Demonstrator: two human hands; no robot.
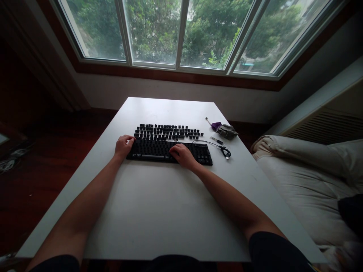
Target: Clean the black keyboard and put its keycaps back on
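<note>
A black keyboard [153, 151] lies crosswise on the white table, many of its key positions dark and lacking visible caps. At its left end, my left hand [124, 146] is closed around the upper corner. My right hand [183, 155] rests over the keyboard's right-middle part, its fingers drawn together and pointing left onto the keys. Whatever may be between those fingertips is too small to make out. Just beyond the keyboard, loose black keycaps [167, 132] are laid out in rows.
The keyboard's coiled cable [225, 152] with its USB plug lies to the right. Nearby are a small tool [217, 141], a grey cloth [227, 130], a purple cloth [216, 126] and a thin brush-like stick [208, 121]. A sofa [300, 181] borders the white table [167, 211] on the right.
</note>
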